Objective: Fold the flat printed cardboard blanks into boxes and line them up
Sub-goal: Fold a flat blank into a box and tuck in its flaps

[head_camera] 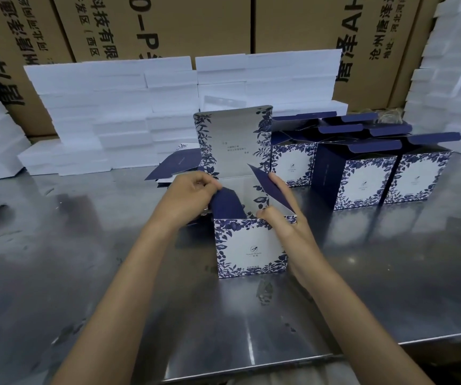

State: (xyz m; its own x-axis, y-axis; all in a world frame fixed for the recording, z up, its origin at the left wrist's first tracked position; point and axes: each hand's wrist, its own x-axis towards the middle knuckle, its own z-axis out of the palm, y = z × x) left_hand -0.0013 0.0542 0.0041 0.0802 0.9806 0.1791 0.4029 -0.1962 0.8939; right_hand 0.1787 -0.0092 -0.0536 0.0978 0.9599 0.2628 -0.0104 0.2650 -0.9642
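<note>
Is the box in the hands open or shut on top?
Open. The box's lid stands straight up, and both hands, left and right, hold its navy side flaps raised.

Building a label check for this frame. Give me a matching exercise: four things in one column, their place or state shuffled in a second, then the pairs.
Things:
1. box in the hands
2. finished boxes
3. flat blanks
4. white foam blocks

Places or states:
A. stacked along the back, against brown cartons
B. lying flat behind the left hand
C. standing in rows to the right, lids up
D. at the centre, side flaps being folded, lid upright

Pairs: 1-D, 2-C, 3-B, 4-A
</note>
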